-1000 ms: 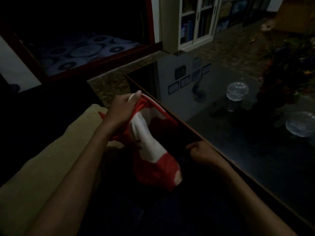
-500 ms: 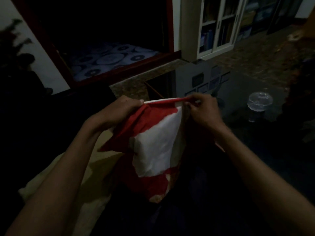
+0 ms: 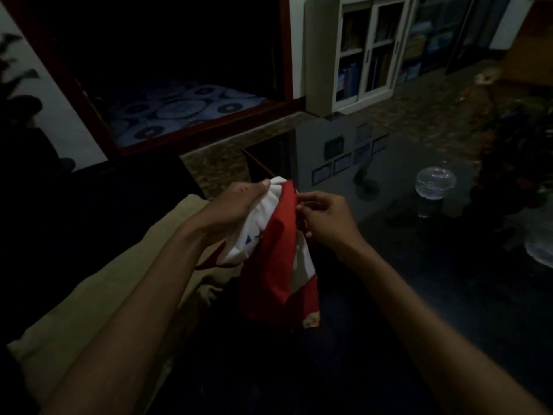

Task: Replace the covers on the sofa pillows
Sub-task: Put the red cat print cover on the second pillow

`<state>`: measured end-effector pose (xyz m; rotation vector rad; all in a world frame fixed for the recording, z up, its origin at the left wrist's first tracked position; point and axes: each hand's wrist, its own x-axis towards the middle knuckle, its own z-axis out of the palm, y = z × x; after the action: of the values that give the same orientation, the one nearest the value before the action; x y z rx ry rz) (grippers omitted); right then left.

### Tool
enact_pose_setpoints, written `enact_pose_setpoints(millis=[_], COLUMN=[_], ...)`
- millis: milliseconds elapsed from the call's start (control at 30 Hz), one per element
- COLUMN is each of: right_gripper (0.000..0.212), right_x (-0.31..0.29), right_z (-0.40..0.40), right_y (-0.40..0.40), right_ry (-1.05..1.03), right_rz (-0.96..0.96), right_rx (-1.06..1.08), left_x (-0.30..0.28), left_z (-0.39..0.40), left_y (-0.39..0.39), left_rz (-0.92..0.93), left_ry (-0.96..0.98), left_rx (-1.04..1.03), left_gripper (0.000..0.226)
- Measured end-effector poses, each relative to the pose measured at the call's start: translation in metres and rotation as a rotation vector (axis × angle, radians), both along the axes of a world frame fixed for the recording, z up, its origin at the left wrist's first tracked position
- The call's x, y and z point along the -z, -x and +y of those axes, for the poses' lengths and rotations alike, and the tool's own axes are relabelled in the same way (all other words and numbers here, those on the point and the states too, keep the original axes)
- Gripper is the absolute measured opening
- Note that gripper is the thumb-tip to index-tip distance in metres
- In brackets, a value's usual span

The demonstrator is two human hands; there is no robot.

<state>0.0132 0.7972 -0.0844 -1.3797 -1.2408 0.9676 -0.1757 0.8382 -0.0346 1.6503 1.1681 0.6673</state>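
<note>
A red and white pillow cover (image 3: 275,265) hangs bunched in front of me in dim light. My left hand (image 3: 236,205) grips its upper left edge, fingers curled round the gathered white cloth. At the red top edge my right hand (image 3: 323,217) pinches the fabric. The two hands sit close together, with the cover drooping below them. A bare beige pillow (image 3: 98,295) lies under my left forearm on the dark sofa.
A dark glass coffee table (image 3: 419,265) stands to the right, carrying a clear glass dish (image 3: 435,182), another glass piece (image 3: 541,250) at the far right edge and a dark flower arrangement (image 3: 514,163). A white bookcase (image 3: 359,55) stands beyond. A patterned mattress (image 3: 179,109) lies behind a red frame.
The cover's top edge was stretched wide between my hands; now the hands have come together and the cloth hangs narrow and folded. Earlier still, my right hand was low near the table edge.
</note>
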Motion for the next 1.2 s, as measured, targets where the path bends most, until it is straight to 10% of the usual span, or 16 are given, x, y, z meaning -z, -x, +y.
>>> enact_pose_setpoints(millis=[300,467,667,1000,1200], right_gripper=[0.021,0.017,0.031,0.102,0.038], right_x=[0.04,0.113,0.145,0.011,-0.093], right_z=[-0.007,-0.029,-0.042,0.039,0.086], right_y=[-0.058,-0.09,-0.083,0.04,0.056], right_ry=[0.093,0.344,0.593,-0.225,-0.407], right_rz=[0.107,-0.219,-0.599,-0.255,-0.246], right_rx=[0.337,0.458,0.122,-0.141,0.1], left_x=[-0.018,-0.035,-0.081,-0.13,-0.208], left_z=[0.023,0.023,0.023,-0.014,-0.014], left_y=[0.047,0.084,0.092,0.063,0.105], left_rz=[-0.075,-0.111,-0.174,-0.008,0.159], left_ry=[-0.179,-0.319,-0.466,-0.516,-0.809], left_rx=[-0.603,-0.878,-0.78,-0.247,-0.422], left_gripper=[0.035,0.03,0.029,0.04,0.057])
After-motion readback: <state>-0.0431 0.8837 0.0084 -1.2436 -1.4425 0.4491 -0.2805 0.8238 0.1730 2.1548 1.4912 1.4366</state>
